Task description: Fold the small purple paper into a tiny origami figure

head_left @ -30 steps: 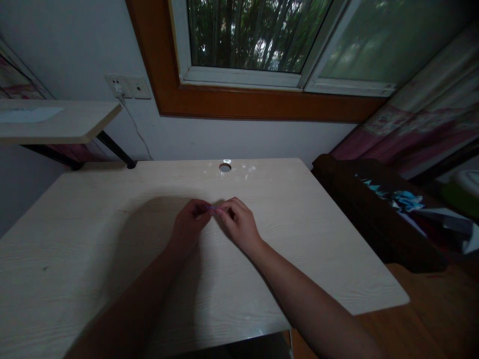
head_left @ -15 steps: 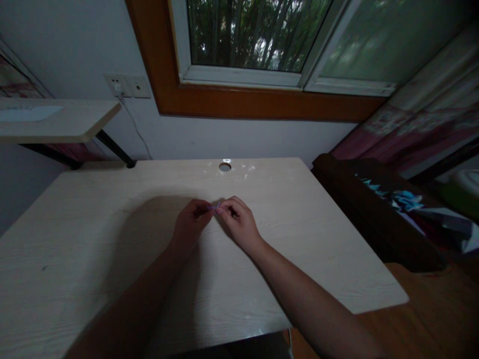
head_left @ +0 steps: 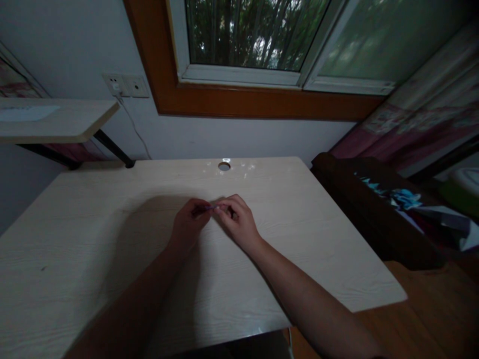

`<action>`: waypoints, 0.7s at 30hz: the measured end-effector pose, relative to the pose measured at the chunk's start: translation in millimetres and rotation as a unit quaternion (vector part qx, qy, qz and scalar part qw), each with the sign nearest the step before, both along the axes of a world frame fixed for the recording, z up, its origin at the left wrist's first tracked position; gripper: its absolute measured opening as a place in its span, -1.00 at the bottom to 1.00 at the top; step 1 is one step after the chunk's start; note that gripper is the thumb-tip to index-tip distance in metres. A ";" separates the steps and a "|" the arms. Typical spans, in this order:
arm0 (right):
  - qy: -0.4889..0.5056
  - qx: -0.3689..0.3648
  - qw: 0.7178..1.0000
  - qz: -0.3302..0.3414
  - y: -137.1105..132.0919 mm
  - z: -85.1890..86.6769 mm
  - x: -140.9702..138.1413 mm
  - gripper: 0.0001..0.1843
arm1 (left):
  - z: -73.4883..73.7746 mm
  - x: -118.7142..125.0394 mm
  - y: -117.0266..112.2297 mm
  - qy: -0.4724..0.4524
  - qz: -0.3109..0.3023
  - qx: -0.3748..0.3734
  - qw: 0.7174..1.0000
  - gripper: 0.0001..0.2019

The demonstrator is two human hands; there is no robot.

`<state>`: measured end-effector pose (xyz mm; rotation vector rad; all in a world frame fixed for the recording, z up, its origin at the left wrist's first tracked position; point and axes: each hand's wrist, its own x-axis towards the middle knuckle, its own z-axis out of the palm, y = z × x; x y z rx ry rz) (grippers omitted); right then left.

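Observation:
Over the middle of the pale wooden desk [head_left: 299, 239], my left hand [head_left: 189, 222] and my right hand [head_left: 239, 222] meet at the fingertips. Between them is a small thin purple piece [head_left: 211, 207], mostly covered by the fingers; its kind is too small to make out. My left thumb and index finger pinch its left part. The right thumb and index finger close on its right end, almost touching the left fingertips. Both forearms reach in from the bottom edge, and a shadow falls on the desk to the left.
A round cable hole [head_left: 224, 166] lies near the desk's back edge. At left a raised shelf [head_left: 75, 122] stands on black legs, with a wall socket [head_left: 125, 86] and a cord behind. Right of the desk is a dark wooden box [head_left: 355, 209] with cloth or paper items.
The right fingertips have shifted slightly left and closed over the purple piece, whose raised end no longer shows. The left hand stays nearly still.

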<state>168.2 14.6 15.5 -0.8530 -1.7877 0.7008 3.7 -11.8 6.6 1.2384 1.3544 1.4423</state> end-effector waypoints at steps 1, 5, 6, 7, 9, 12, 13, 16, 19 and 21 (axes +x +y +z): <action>0.002 0.006 1.000 0.001 0.1 -0.1 0.0 -0.91 | 0.3 0.0 -0.3 0.006 -0.001 -0.002 1.000 -0.79; 0.021 0.011 1.000 -0.003 0.1 -0.2 -0.1 -0.94 | 2.0 1.4 -1.9 0.022 -0.005 -0.001 1.000 -0.80; 0.027 0.004 1.000 -0.004 0.0 0.0 -0.2 -0.94 | 2.1 1.7 -2.1 0.021 -0.005 0.001 1.000 -0.80; 0.032 -0.007 0.999 -0.004 0.1 0.4 -0.2 -0.93 | 2.0 2.0 -2.1 0.019 -0.003 0.003 1.000 -0.79; 0.045 -0.034 0.998 -0.002 0.5 1.0 -0.4 -0.91 | 1.7 2.4 -1.7 0.013 0.002 0.002 1.000 -0.78; 0.073 -0.076 0.994 0.009 2.5 0.4 -0.5 -0.90 | 1.8 3.2 -0.9 0.010 0.002 0.000 1.000 -0.78; 0.083 -0.088 0.993 0.014 3.3 -0.3 -0.6 -0.90 | 2.0 3.6 -0.7 0.007 0.001 0.000 1.000 -0.78; 0.101 -0.117 0.988 0.021 5.4 -3.1 -1.2 -0.89 | 2.5 5.0 -0.1 -0.008 0.003 -0.002 1.000 -0.78; 0.101 -0.132 0.986 0.025 5.9 -4.7 -1.9 -0.89 | 2.3 5.7 0.6 -0.020 0.008 -0.002 1.000 -0.78; 0.092 -0.133 0.987 0.024 5.8 -4.8 -2.0 -0.88 | 1.7 5.2 1.1 -0.020 0.013 -0.001 1.000 -0.78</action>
